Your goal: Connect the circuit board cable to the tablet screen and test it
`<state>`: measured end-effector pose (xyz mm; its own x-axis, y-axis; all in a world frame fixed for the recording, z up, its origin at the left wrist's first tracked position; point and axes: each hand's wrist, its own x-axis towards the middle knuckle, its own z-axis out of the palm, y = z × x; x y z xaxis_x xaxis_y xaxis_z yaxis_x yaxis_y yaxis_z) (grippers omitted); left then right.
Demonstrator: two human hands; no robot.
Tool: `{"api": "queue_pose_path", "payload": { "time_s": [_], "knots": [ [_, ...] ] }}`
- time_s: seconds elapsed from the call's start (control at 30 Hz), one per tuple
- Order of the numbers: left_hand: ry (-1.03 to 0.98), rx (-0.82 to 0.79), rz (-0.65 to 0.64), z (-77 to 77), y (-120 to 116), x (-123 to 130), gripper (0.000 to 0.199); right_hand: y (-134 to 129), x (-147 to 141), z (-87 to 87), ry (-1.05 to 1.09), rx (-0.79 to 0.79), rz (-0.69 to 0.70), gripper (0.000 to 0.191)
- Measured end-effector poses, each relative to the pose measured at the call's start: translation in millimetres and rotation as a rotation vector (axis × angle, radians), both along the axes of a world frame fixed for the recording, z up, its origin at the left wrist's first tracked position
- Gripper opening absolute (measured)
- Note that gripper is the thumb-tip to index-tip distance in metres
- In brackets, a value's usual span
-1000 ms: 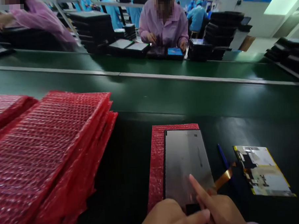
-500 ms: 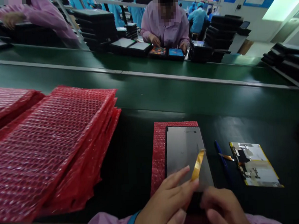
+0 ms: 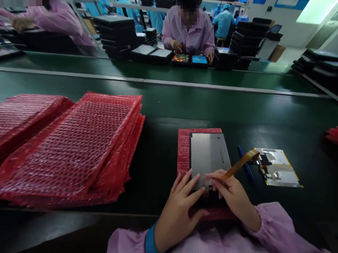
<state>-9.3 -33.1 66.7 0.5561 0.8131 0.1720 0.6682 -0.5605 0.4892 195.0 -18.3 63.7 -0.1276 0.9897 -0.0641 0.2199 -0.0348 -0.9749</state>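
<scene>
Lower centre of the frame: grey display panel (image 3: 209, 154) lying flat on a red bubble-wrap pouch (image 3: 184, 150), near end under both hands. Left hand (image 3: 178, 212) spread open, fingers flat on the panel's lower left corner, gripping nothing. Right hand (image 3: 233, 196) just beside it, fingertips pinched on the base of an orange flex ribbon (image 3: 239, 163) slanting up to the right. Right of the panel, a blue pen (image 3: 245, 164) and a yellow-edged circuit board (image 3: 277, 167). At left, stacked red bubble-wrap bags (image 3: 74, 145).
</scene>
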Motion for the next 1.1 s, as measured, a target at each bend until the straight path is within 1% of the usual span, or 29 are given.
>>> {"api": "queue_pose_path", "payload": {
  "time_s": [0.07, 0.13, 0.23, 0.3, 0.37, 0.47, 0.6, 0.73, 0.93, 1.1],
  "knots": [
    [0.001, -0.031, -0.011, -1.8, -2.6, 1.5, 0.045, -0.1, -1.4, -2.0, -0.038, 0.016, -0.007, 0.031],
    [-0.024, -0.052, -0.003, -2.8, -3.0, 3.2, 0.042, -0.6, -3.2, -3.5, -0.054, -0.012, -0.037, 0.031],
    [-0.079, -0.065, 0.012, -4.2, -1.9, 4.6, 0.039, -1.1, -5.5, -4.2, -0.077, -0.007, -0.041, 0.026],
    [-0.129, -0.013, 0.017, -6.2, -2.4, 4.7, 0.031, -1.3, -6.6, -4.1, -0.115, 0.013, -0.019, 0.022],
    [-0.182, 0.078, 0.017, -8.9, -4.0, 4.5, 0.022, -1.6, -7.3, -4.0, -0.151, 0.015, 0.0, 0.019],
    [-0.23, 0.157, 0.026, -12.6, -6.4, 3.8, 0.017, -2.2, -7.9, -3.3, -0.197, 0.024, 0.018, 0.017],
    [-0.209, 0.141, -0.007, -14.4, -6.4, 2.7, 0.019, -2.9, -8.7, -1.3, -0.234, 0.033, 0.034, 0.015],
    [-0.201, 0.159, -0.012, -14.7, -6.0, 2.3, 0.02, -3.6, -8.6, -1.3, -0.212, 0.01, 0.029, 0.016],
    [-0.182, 0.199, -0.019, -14.3, -6.8, 1.9, 0.02, -2.8, -6.3, -6.5, -0.226, -0.001, 0.05, 0.018],
    [-0.185, 0.238, -0.021, -13.7, -7.2, 2.1, 0.02, -2.6, -4.5, -10.4, -0.188, -0.005, 0.058, 0.02]
  ]
}}
